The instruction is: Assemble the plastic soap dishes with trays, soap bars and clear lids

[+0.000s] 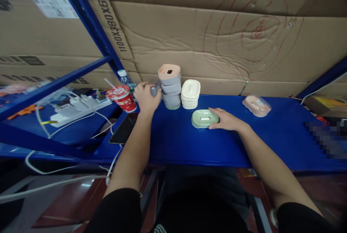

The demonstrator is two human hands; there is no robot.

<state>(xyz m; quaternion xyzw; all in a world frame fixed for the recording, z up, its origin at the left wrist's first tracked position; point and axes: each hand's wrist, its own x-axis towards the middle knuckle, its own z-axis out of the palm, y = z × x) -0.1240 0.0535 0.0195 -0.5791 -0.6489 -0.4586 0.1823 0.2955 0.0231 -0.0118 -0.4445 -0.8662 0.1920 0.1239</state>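
The right hand gripped the green dish by its end, on the table. The left hand was curled around a clear piece, just beside the tall stack. The cream stack stood between the hands.

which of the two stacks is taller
The grey stack with the peach piece on top; it stands well above the cream stack beside it.
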